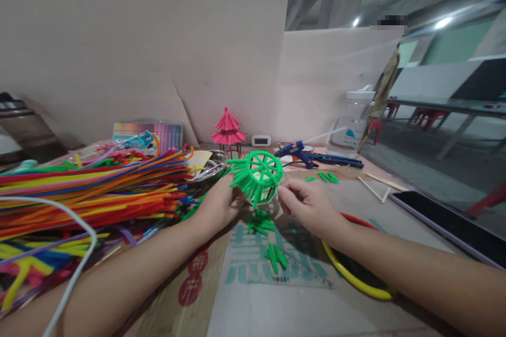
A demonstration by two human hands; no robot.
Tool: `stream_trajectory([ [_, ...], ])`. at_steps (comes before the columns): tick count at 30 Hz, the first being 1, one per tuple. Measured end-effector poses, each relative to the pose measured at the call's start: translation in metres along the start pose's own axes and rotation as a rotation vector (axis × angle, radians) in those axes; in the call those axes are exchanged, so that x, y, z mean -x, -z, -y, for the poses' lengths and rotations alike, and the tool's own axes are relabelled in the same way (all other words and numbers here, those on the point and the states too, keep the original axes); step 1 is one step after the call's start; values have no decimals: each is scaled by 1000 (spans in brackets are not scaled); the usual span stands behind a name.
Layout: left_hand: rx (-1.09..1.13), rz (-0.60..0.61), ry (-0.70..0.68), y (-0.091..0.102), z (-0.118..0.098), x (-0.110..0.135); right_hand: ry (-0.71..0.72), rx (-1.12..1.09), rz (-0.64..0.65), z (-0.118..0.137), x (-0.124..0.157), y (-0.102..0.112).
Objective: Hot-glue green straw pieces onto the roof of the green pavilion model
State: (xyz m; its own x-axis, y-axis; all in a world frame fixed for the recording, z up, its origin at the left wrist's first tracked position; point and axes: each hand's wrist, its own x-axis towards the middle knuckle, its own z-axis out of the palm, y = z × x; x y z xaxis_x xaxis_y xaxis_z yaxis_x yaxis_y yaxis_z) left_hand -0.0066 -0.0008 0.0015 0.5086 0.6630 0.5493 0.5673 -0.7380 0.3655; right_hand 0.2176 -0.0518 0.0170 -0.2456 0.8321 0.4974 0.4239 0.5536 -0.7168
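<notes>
A small green pavilion model (pixel 253 183), its wheel-shaped roof frame fringed on the left and front with short pipe-cleaner pieces, is held up in the middle of the head view. My left hand (pixel 219 202) grips it from the left and below, the fingertips hidden behind it. At the model's right side, my right hand (pixel 302 205) is closed, thumb and forefinger pinched near the roof edge; whatever is between them cannot be made out. Cut green pipe-cleaner pieces (pixel 261 222) lie beneath the model, with several more (pixel 275 257) nearer to me.
Bundles of coloured pipe cleaners (pixel 98 181) fill the left, crossed by a pale cable (pixel 75 216). Behind stand a pink pagoda (pixel 227 134), a small clock (pixel 261 140), a blue glue gun (pixel 296 154) and a water bottle (pixel 350 121). A phone (pixel 450 226) lies at right.
</notes>
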Motion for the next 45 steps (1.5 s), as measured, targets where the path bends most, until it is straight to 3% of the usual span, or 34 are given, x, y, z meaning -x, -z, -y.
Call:
stream_trajectory([
  [11,25,-1,-8,1,-2,-1,42,56,5,0,0,-1],
  [22,9,14,41,1,-1,0,-39,-25,-10,-2,-1,-1],
  [34,45,-6,-4,0,-1,-1,-67,-89,41,-3,0,-2],
  [37,51,-21,12,0,-2,-2,6,-107,-85,-6,-1,3],
  [39,41,-20,38,0,-2,-1,126,-6,-119,-8,-3,12],
  [43,56,-10,12,-1,0,-1,472,408,68,-9,-10,30],
  [45,57,-11,5,-1,1,-1,543,530,114,-8,-12,35],
])
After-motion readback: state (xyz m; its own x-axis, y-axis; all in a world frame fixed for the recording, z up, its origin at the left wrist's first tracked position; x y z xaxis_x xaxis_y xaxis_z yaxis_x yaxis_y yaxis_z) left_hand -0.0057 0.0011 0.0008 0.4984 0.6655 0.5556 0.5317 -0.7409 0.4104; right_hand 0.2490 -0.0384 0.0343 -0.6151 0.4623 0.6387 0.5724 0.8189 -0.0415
